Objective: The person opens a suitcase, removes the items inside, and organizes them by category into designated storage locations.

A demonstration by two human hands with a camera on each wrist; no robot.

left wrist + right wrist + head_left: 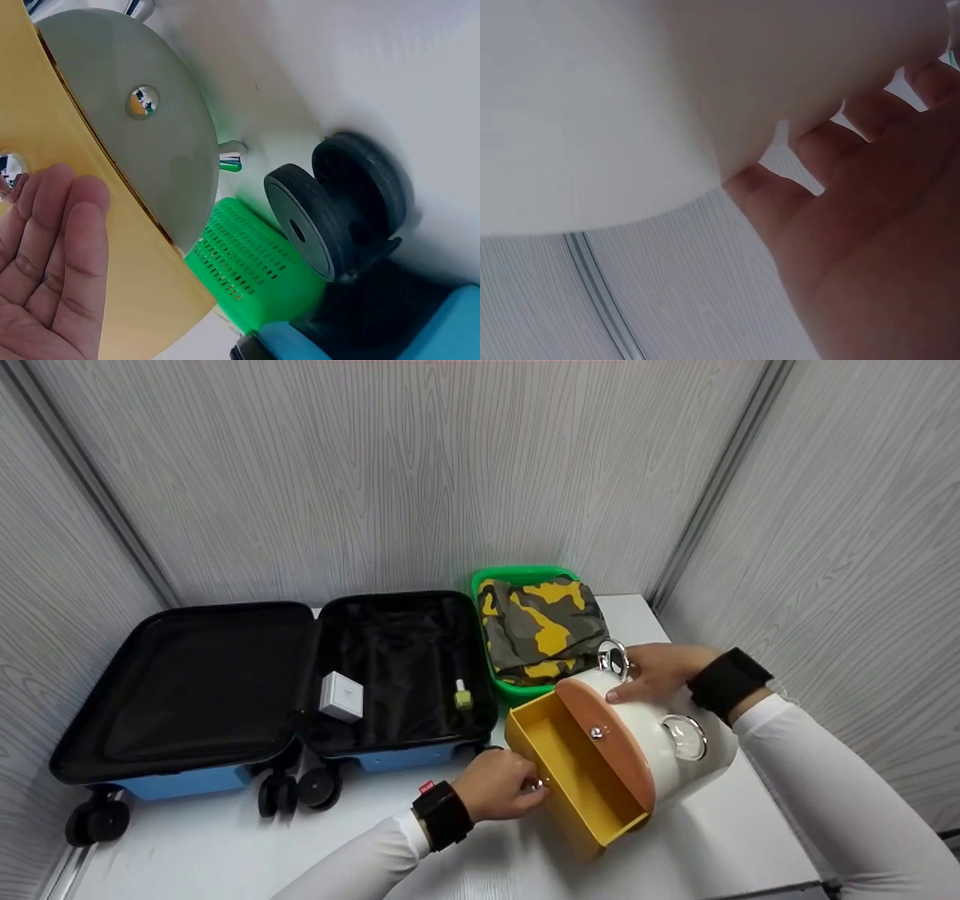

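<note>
A white storage box [679, 769] with a rounded orange front panel stands tilted on the right, its yellow drawer [577, 761] pulled out. My left hand [495, 786] pinches the small chrome knob [10, 169] on the drawer's front. The inside of the drawer shows only bare yellow walls and floor. At the box's far side, my right hand [664, 671] grips the white body, thumb on top and fingers against its edge; the right wrist view shows those fingers [832, 150] closely. A second knob [596, 733] sits on the orange panel, and chrome rings [686, 737] stick out of the body.
An open blue suitcase [409, 757] with black lining lies on the left, its wheels [319, 787] toward me. Inside are a white box [342, 697] and a green bottle with white cap [463, 696]. Behind stands a green basket [517, 574] with folded camouflage cloth [544, 626].
</note>
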